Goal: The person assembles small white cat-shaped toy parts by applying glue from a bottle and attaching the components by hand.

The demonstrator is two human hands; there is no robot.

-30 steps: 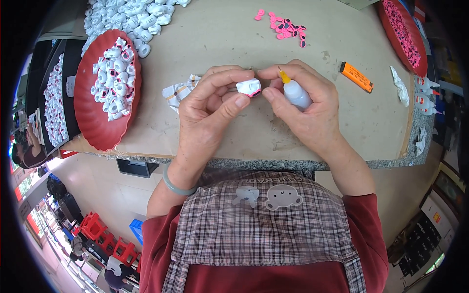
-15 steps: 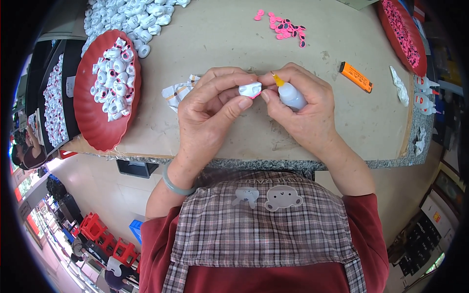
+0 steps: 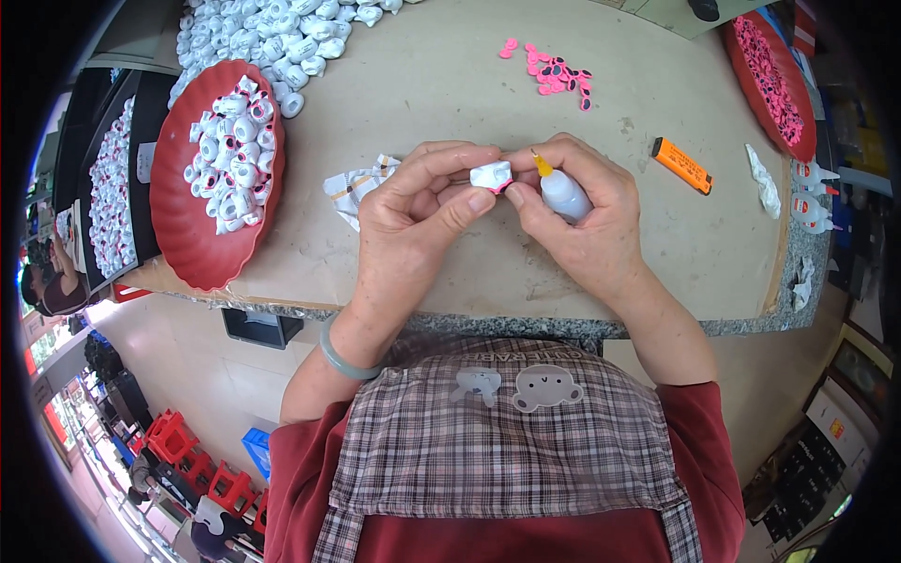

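Beige desk (image 3: 441,103), stone-edged, carries everything, listed largest first. Red tray (image 3: 178,235) at left, heaped with small white pieces; a loose heap of white pieces (image 3: 272,38) lies beyond it; a second red tray (image 3: 765,84) of pink bits sits far right. Left hand (image 3: 413,225), closed, pinches one white piece (image 3: 491,174) between thumb and fingertips, above the desk's near middle. Right hand (image 3: 582,216), closed, grips a small glue bottle (image 3: 561,192), its yellow nozzle tilted up-left beside the piece; thumb presses a pink bit against the piece's lower edge. Crumpled paper (image 3: 352,188) lies just left of the left hand. Orange lighter (image 3: 682,165) lies right of the right hand. Pink bits (image 3: 554,70) are scattered further back. Change: a second ago the bottle sat a little lower and the piece stood clear of the right thumb; both hands have since closed together. Judged: gluing done, pink bit being pressed on.
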